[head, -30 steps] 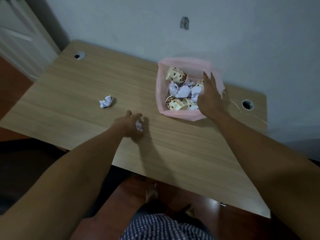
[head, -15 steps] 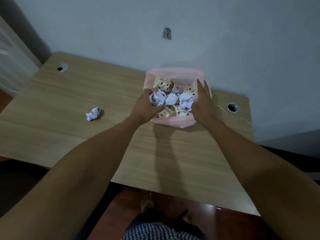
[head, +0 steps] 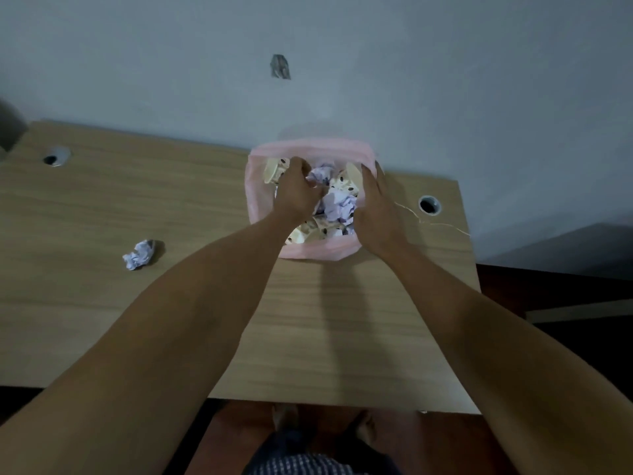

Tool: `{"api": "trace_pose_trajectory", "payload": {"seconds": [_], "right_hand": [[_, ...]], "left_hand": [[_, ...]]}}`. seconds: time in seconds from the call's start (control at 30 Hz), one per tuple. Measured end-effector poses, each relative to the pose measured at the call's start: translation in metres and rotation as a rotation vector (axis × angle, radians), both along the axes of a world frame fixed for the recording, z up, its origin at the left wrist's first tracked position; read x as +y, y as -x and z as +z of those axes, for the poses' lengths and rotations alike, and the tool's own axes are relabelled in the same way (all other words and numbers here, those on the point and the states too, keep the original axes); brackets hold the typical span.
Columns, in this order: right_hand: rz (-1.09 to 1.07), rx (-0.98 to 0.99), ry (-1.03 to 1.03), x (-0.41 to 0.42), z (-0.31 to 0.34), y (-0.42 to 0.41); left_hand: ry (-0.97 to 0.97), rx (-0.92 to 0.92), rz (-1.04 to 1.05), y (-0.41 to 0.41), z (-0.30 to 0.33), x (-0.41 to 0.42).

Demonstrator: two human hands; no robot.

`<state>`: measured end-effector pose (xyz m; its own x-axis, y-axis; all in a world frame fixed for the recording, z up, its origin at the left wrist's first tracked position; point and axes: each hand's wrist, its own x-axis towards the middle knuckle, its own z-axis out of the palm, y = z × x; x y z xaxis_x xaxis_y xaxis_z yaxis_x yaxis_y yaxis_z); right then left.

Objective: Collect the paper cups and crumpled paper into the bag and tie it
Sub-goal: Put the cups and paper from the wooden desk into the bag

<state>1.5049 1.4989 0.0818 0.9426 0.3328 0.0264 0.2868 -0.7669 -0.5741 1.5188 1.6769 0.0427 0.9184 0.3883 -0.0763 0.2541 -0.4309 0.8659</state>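
Note:
A pink bag (head: 318, 252) stands open at the back of the wooden table (head: 102, 200), against the wall. Inside lie spotted paper cups (head: 275, 170) and crumpled paper (head: 339, 204). My left hand (head: 296, 193) reaches down into the bag's mouth, its fingers curled on a crumpled paper ball among the rest. With straight fingers, my right hand (head: 376, 207) lies flat against the bag's right side. One more crumpled paper ball (head: 139, 256) rests alone on the table, well left of the bag.
Two round cable holes are cut in the table, one at the far left (head: 56, 158) and one right of the bag (head: 429, 204). A thin string (head: 442, 225) trails by the right hole. The wall rises directly behind the bag.
My left hand picked a paper ball off the table's front middle and carried it into the bag. My right hand stayed on the bag's right side. The view shifted.

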Motion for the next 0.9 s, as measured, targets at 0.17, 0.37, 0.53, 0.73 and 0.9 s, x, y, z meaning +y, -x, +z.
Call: {"api": "trace_pose_trajectory", "payload": {"seconds": [0.17, 0.37, 0.53, 0.73, 0.9], "right_hand": [[0.031, -0.021, 0.027, 0.007, -0.006, -0.005], [0.027, -0.009, 0.045, 0.034, -0.009, 0.001], [0.015, -0.028, 0.052, 0.053, -0.012, 0.007], [0.028, -0.070, 0.061, 0.058, -0.016, 0.010], [0.044, -0.061, 0.079, 0.057, -0.021, 0.009]], "left_hand": [[-0.187, -0.007, 0.057, 0.025, -0.005, 0.038], [-0.322, 0.128, 0.126, 0.072, -0.020, 0.094], [-0.564, 0.364, 0.239, 0.117, -0.036, 0.142], [-0.509, 0.671, 0.344, 0.165, -0.059, 0.192], [-0.436, 0.670, 0.263, 0.176, -0.077, 0.208]]}}
